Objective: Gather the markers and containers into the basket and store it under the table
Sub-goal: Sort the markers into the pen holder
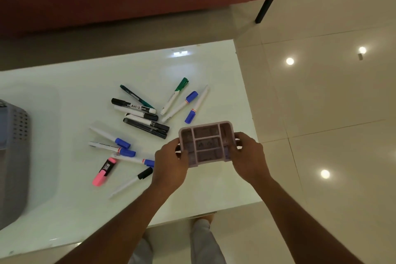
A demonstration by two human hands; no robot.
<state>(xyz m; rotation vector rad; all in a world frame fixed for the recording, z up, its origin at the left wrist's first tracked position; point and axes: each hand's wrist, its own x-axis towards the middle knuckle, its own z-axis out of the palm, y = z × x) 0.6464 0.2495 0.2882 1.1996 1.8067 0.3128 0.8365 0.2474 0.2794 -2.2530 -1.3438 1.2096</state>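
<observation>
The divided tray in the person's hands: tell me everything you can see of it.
The divided tray is a small, pale pinkish-mauve organizer that looks like moulded plastic, rectangular with rounded corners. Inner walls split it into several compartments, all of them empty. It is held just above the near right part of the white table, roughly level with its open side facing the camera. The left hand grips its left end and the right hand its right end. No marker touches it.

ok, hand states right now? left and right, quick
Left hand: closed on the left end of the divided tray.
Right hand: closed on the tray's right end; tray held above the table.
</observation>
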